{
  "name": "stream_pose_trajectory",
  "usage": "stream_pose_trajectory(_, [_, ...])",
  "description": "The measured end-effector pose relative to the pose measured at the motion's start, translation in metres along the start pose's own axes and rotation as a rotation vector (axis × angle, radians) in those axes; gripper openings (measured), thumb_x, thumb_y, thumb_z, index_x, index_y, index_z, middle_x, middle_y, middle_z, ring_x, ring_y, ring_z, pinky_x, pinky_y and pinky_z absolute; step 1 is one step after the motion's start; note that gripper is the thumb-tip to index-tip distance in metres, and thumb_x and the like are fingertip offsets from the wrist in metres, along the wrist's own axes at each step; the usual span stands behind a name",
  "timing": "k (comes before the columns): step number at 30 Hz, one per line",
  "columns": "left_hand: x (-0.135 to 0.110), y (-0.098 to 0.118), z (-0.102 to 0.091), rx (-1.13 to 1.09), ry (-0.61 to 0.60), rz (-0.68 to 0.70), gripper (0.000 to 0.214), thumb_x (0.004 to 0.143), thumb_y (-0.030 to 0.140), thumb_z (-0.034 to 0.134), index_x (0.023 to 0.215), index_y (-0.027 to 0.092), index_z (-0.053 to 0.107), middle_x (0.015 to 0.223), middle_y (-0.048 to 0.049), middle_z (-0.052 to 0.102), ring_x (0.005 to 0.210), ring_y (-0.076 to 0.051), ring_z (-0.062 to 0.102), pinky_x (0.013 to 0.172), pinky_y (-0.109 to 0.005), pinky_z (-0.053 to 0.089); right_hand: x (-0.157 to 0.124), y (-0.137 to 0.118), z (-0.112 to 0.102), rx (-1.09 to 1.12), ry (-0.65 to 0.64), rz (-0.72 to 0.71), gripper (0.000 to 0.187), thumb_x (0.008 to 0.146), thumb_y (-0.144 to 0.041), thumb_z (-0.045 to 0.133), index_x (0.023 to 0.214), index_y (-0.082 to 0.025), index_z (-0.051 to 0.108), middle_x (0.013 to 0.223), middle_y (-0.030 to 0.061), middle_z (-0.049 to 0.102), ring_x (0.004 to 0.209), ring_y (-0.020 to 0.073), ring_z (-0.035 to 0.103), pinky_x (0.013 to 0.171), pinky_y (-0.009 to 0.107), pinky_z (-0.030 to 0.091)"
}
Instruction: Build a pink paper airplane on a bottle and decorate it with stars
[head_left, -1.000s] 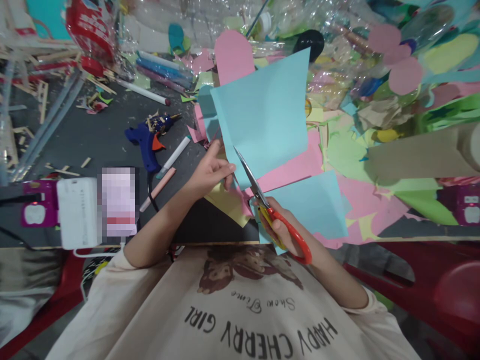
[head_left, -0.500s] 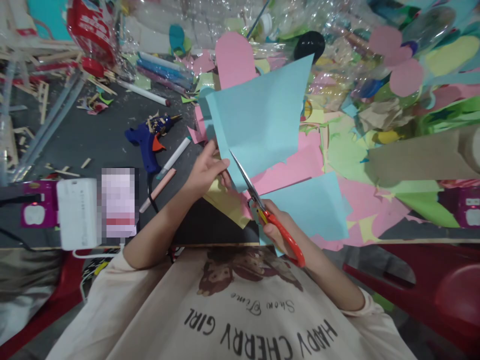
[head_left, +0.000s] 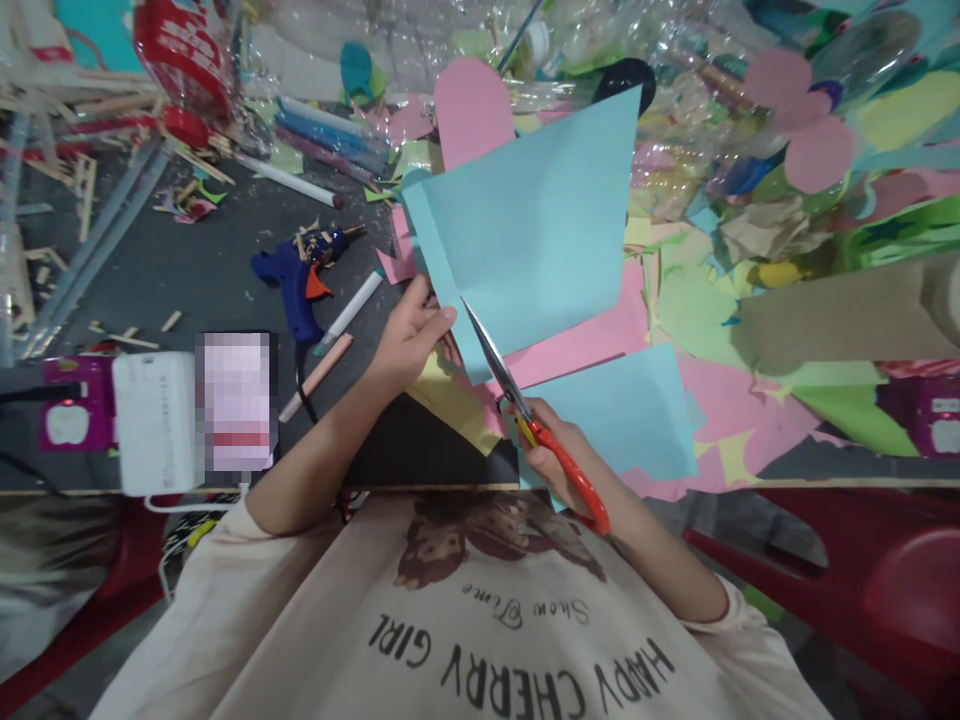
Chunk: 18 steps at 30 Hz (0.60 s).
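Observation:
A sheet of light blue paper [head_left: 547, 220] is raised over the table, with a slit from its lower edge parting a narrow strip from the larger part. My left hand [head_left: 416, 335] pinches the strip's left edge between thumb and fingers; some fingertips are behind the paper. My right hand [head_left: 559, 445] is wrapped round the red handles of a pair of scissors [head_left: 496, 362]. Their metal blades lie along the slit, tips at its upper end, and look nearly closed. Below the right hand lies another light blue sheet [head_left: 622, 410].
Left of my hands lie a blue glue gun [head_left: 296, 285], a marker [head_left: 351, 310], a white power bank [head_left: 155, 425] and a phone [head_left: 236, 400]. Pink paper [head_left: 585, 340], green scraps and a cardboard tube [head_left: 847, 310] cover the right. A red-labelled bottle [head_left: 187, 70] and clear plastic stand behind.
The larger part of the blue sheet has swung up and to the right, away from the strip. My left hand has shifted slightly left; the scissors have hardly moved.

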<state>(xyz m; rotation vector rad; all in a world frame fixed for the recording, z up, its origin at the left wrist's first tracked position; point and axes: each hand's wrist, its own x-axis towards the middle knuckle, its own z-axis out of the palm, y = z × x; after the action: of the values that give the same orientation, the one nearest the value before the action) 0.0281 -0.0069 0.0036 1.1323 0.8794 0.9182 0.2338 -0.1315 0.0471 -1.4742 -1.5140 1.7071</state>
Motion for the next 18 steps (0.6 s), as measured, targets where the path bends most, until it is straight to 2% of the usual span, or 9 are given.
stream_pose_trajectory(5, [0.0005,-0.0001,0.0000,-0.014,-0.020,0.002,0.065,0.078,0.067,0.074,0.122,0.026,0.049,0.054,0.0076,0.054,0.040,-0.014,0.057,0.040,-0.023,0.044,0.0017,0.0003,0.0010,-0.025,0.005,0.004,0.062,0.085,-0.083,0.040,0.101,-0.023,0.048,0.066,-0.0051,0.041,0.059,0.0134,0.036,0.056,0.029,0.030])
stream_pose_trajectory(10, [-0.0002,-0.0024,-0.0019,0.015,-0.024,-0.003,0.063,0.082,0.066,0.070,0.126,0.026,0.049,0.055,0.0061,0.055,0.042,-0.015,0.059,0.041,-0.024,0.043,0.0012,0.0002,0.0012,-0.037,0.003,0.004,0.065,0.085,-0.084,0.037,0.104,-0.023,0.047,0.066,-0.0059,0.039,0.057,0.0129,0.035,0.055,0.028,0.030])
stream_pose_trajectory(18, [0.0002,-0.0019,-0.0004,0.006,-0.029,0.002,0.063,0.081,0.065,0.071,0.125,0.026,0.049,0.055,0.0071,0.053,0.040,-0.013,0.056,0.041,-0.023,0.043,0.0022,-0.0016,0.0008,-0.046,0.003,-0.004,0.057,0.088,-0.079,0.041,0.101,-0.024,0.046,0.066,-0.0057,0.040,0.057,0.0128,0.036,0.055,0.028,0.029])
